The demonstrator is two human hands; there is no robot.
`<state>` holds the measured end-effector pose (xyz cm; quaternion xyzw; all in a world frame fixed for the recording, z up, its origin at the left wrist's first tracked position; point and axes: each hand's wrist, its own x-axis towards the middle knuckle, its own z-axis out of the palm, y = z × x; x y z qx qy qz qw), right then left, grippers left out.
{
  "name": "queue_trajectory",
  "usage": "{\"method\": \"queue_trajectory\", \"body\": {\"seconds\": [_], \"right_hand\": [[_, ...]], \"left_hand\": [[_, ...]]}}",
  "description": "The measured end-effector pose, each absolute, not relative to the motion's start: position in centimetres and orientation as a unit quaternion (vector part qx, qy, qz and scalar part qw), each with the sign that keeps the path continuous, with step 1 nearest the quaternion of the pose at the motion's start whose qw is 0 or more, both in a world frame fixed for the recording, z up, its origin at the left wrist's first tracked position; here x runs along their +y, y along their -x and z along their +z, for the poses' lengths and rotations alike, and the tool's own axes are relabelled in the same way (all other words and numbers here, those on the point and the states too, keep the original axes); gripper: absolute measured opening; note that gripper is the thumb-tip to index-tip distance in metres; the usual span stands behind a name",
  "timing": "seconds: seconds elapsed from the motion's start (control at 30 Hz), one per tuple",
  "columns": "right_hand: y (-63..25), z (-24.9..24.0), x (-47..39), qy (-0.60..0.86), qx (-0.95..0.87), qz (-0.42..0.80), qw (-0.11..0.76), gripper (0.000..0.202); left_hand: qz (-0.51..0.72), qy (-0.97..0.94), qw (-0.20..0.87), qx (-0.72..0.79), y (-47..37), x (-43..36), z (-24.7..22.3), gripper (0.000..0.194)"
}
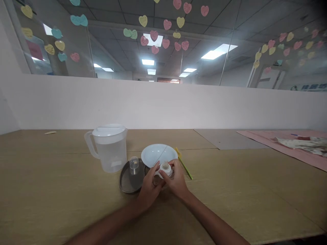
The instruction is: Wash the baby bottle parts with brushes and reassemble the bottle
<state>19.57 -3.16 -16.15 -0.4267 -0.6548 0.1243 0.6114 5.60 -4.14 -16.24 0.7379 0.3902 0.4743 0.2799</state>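
Observation:
A baby bottle [165, 167] with a white collar and a clear teat pointing up is held between my hands, in front of the bowl. My left hand [148, 187] is closed around its left side, near a white handle. On the other side, my right hand [178, 179] grips the collar with thumb and fingers. The bottle's body is mostly hidden by the hands. A clear dome-shaped cap [134, 165] stands on a dark grey oval tray [126, 182] beside my left hand. Behind the bottle sits a white bowl [148, 154] with a thin line across it.
A lidded translucent pitcher [112, 151] with liquid stands at left. Right of the bowl lies a green-handled stick with a yellow end [186, 167]. A pink cloth [258, 137] carries a crumpled pale cloth [304, 144] at far right. A white wall [163, 105] bounds the table's back.

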Motion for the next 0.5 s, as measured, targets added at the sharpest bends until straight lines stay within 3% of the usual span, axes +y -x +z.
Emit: {"method": "queue_trajectory", "body": {"seconds": [0.3, 0.5], "right_hand": [[-19.1, -15.9, -3.4, 0.428, -0.669, 0.089, 0.6, 0.02], [-18.6, -16.3, -3.4, 0.434, -0.656, 0.085, 0.611, 0.02]], "left_hand": [[0.465, -0.751, 0.238, 0.403, -5.5, -3.9, -16.6, 0.059], [0.426, -0.828, 0.125, 0.343, -4.5, -4.1, -15.8, 0.058]]}}
